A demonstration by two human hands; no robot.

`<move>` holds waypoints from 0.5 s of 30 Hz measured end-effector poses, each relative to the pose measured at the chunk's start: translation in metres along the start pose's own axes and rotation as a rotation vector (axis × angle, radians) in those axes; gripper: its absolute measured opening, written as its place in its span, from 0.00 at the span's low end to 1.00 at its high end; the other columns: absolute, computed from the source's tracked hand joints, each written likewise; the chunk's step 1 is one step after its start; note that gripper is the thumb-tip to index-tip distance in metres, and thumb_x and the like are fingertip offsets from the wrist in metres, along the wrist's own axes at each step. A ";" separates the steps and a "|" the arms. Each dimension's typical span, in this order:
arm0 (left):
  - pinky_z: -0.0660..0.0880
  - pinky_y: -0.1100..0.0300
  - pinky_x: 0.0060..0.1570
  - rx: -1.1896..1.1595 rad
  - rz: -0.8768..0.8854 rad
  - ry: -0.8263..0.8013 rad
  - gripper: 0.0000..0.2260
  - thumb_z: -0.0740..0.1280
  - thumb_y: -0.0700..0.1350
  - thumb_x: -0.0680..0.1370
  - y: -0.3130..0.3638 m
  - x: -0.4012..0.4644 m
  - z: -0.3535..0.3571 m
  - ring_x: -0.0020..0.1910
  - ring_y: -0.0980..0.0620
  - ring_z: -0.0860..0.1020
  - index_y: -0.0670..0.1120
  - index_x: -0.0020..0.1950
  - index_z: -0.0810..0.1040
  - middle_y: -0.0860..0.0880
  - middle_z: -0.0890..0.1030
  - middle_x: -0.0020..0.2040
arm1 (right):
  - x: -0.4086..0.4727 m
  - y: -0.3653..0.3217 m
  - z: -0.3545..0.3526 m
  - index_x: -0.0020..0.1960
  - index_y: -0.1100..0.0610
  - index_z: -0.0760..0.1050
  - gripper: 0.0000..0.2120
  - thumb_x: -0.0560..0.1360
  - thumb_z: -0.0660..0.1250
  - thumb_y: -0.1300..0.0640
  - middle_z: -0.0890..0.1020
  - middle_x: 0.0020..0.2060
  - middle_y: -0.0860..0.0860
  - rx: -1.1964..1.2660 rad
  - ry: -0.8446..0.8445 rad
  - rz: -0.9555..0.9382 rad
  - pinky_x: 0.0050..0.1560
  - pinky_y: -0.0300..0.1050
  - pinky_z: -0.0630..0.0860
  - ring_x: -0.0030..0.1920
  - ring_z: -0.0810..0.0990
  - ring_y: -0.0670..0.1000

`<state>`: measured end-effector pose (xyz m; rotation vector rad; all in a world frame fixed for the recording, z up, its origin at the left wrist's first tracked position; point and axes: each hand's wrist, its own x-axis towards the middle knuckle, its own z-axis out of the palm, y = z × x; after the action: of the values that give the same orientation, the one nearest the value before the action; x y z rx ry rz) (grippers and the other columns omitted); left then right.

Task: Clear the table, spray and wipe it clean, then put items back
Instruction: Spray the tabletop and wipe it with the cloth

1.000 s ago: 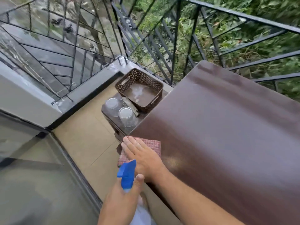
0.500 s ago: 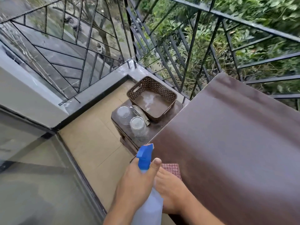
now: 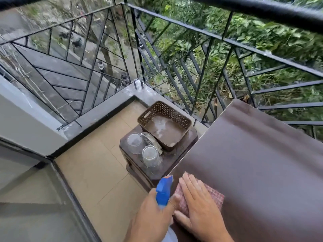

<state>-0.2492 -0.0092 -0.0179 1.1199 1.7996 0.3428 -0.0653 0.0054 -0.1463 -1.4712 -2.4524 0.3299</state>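
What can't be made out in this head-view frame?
- Spray bottle: the body is cut off by the bottom edge and hidden by the left hand.
- Cloth: mostly covered by the right hand.
- Flat item between the glasses and basket: too hidden to identify.
- Table: right side cut off by the edge.

Soft, even daylight falls from the open side beyond the railing [image 3: 192, 70]. Shadows are faint. A dull sheen lies on the table [image 3: 253, 163]. Foliage and top rail smear with motion blur; wide-angle distortion bends the edges.
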 end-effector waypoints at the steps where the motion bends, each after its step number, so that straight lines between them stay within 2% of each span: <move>1: 0.78 0.55 0.54 0.003 0.011 -0.020 0.36 0.53 0.79 0.62 0.001 0.003 0.000 0.45 0.55 0.83 0.55 0.53 0.78 0.55 0.83 0.33 | -0.006 -0.001 0.003 0.76 0.61 0.66 0.41 0.74 0.63 0.33 0.62 0.78 0.57 -0.042 0.036 -0.004 0.75 0.54 0.58 0.79 0.59 0.56; 4: 0.78 0.53 0.55 -0.004 0.034 -0.028 0.36 0.52 0.79 0.61 0.005 0.009 0.002 0.44 0.54 0.83 0.55 0.52 0.77 0.55 0.83 0.31 | -0.019 -0.011 0.014 0.70 0.63 0.74 0.34 0.74 0.63 0.39 0.70 0.73 0.58 -0.109 0.171 0.041 0.73 0.52 0.59 0.78 0.59 0.55; 6: 0.78 0.57 0.52 -0.025 0.064 -0.014 0.35 0.53 0.80 0.62 0.008 0.010 0.004 0.42 0.57 0.83 0.59 0.57 0.76 0.55 0.83 0.32 | -0.026 -0.022 0.019 0.68 0.64 0.76 0.29 0.79 0.56 0.43 0.73 0.71 0.57 -0.116 0.248 0.101 0.72 0.51 0.60 0.79 0.55 0.53; 9: 0.71 0.69 0.42 -0.042 0.100 0.043 0.38 0.51 0.80 0.65 0.015 0.012 0.004 0.40 0.66 0.80 0.59 0.62 0.78 0.56 0.84 0.38 | -0.029 -0.033 0.020 0.69 0.63 0.70 0.27 0.83 0.47 0.46 0.67 0.74 0.57 -0.094 0.315 0.094 0.71 0.50 0.61 0.80 0.50 0.52; 11: 0.68 0.74 0.37 -0.030 0.087 0.068 0.40 0.51 0.78 0.62 0.023 0.012 -0.001 0.40 0.68 0.78 0.52 0.58 0.81 0.54 0.85 0.40 | -0.029 -0.037 0.019 0.66 0.62 0.72 0.23 0.83 0.49 0.48 0.66 0.77 0.54 -0.061 0.349 0.068 0.71 0.47 0.60 0.80 0.51 0.50; 12: 0.68 0.74 0.36 -0.032 0.087 0.075 0.39 0.52 0.77 0.62 0.026 0.013 -0.004 0.37 0.68 0.79 0.49 0.53 0.81 0.53 0.85 0.37 | -0.026 -0.040 0.015 0.65 0.60 0.75 0.21 0.81 0.54 0.50 0.61 0.79 0.48 0.011 0.341 0.117 0.71 0.43 0.59 0.79 0.53 0.46; 13: 0.68 0.74 0.35 -0.037 0.089 0.086 0.36 0.52 0.76 0.62 0.030 0.014 -0.007 0.35 0.67 0.79 0.48 0.47 0.79 0.53 0.86 0.35 | -0.025 -0.043 0.009 0.65 0.56 0.78 0.20 0.76 0.60 0.53 0.59 0.79 0.43 0.145 0.317 0.243 0.70 0.37 0.58 0.77 0.59 0.41; 14: 0.68 0.71 0.35 -0.045 0.092 0.097 0.34 0.52 0.76 0.63 0.032 0.014 -0.011 0.35 0.68 0.79 0.48 0.44 0.77 0.54 0.86 0.34 | -0.023 -0.047 -0.002 0.63 0.50 0.80 0.19 0.74 0.64 0.53 0.65 0.76 0.40 0.344 0.266 0.451 0.69 0.32 0.59 0.72 0.65 0.35; 15: 0.69 0.68 0.37 -0.051 0.101 0.110 0.34 0.52 0.76 0.63 0.035 0.014 -0.015 0.35 0.68 0.79 0.48 0.43 0.76 0.56 0.86 0.34 | -0.020 -0.050 -0.012 0.60 0.39 0.81 0.16 0.75 0.63 0.49 0.76 0.69 0.41 0.540 0.218 0.658 0.67 0.29 0.61 0.65 0.71 0.31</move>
<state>-0.2441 0.0245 0.0043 1.1781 1.8235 0.5163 -0.0937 -0.0348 -0.1208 -1.8685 -1.4822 0.8254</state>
